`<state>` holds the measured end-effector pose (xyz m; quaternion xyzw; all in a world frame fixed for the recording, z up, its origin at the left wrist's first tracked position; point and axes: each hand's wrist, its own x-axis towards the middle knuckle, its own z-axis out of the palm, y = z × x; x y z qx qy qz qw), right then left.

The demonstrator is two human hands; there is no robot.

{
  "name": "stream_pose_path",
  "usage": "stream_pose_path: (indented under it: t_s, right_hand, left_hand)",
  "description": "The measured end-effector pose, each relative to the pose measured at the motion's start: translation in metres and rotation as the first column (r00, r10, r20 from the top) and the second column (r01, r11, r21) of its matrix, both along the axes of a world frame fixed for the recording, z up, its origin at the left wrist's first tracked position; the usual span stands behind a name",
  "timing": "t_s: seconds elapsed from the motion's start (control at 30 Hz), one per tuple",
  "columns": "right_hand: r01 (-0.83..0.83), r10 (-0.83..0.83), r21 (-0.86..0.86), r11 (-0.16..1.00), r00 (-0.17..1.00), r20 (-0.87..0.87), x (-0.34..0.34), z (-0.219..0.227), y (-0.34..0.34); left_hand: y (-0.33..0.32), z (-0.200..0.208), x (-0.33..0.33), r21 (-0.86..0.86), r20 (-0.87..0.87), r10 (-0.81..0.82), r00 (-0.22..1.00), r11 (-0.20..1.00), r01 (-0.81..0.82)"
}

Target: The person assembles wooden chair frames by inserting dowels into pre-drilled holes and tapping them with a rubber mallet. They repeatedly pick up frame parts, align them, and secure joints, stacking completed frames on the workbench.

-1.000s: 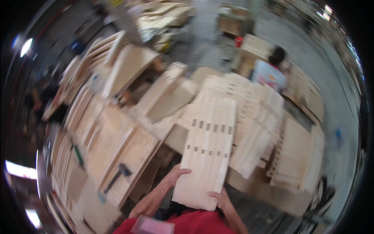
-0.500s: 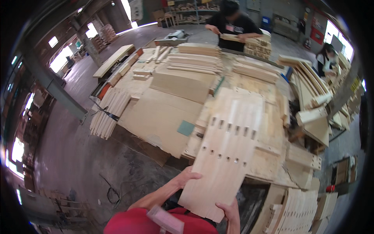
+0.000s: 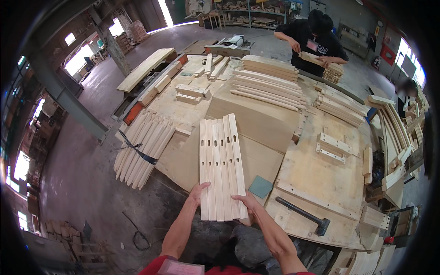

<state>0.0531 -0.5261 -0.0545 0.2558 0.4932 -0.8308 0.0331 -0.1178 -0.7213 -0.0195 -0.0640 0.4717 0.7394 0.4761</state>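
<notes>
Side by side, several pale wooden slats (image 3: 222, 183) with two rows of slots are held between my hands like one flat panel. My left hand (image 3: 198, 192) grips their left edge near the lower end, thumb on top. At the right edge, my right hand (image 3: 247, 201) is closed the same way, with its fingers partly hidden underneath. The slats' far end lies over a cardboard sheet (image 3: 183, 160) on the worktable. A green square pad (image 3: 260, 186) lies just right of the slats. Farther right rests a black-headed hammer (image 3: 305, 215).
Slats tied with a black strap (image 3: 142, 149) lie at the left. Wood stacks (image 3: 268, 87) stand at the back, and drilled blocks (image 3: 333, 147) sit on the right board. Across the table a person (image 3: 316, 43) in black handles a wooden piece; another person (image 3: 405, 96) is at far right.
My hands have carried the slats leftward, off the right board and over the cardboard. The hammer and drilled blocks on that board now show. The view has shifted left.
</notes>
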Motion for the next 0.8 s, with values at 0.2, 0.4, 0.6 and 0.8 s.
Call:
stream_pose_path:
  t_s: [0.2, 0.4, 0.6, 0.8]
  right_hand:
    - [0.011, -0.215, 0.622, 0.783, 0.943, 0.254, -0.030, -0.007, -0.015]
    - [-0.218, -0.248, 0.932, 0.289, 0.923, 0.293, -0.017, 0.020, 0.002]
    - [-0.231, -0.283, 0.937, 0.261, 0.910, 0.303, 0.006, 0.024, 0.043]
    - [-0.387, -0.261, 0.871, 0.302, 0.846, 0.466, 0.056, 0.002, 0.118]
  left_hand:
    - [0.001, -0.031, -0.023, -0.277, -0.480, 0.181, 0.858, 0.897, -0.344]
    - [0.033, -0.030, 0.002, -0.641, -0.767, -0.455, 0.452, 0.522, -0.563]
    - [0.041, -0.010, 0.018, -0.621, -0.744, -0.607, 0.278, 0.476, -0.623]
    - [0.095, 0.014, 0.082, -0.588, -0.773, -0.311, 0.553, 0.679, -0.439]
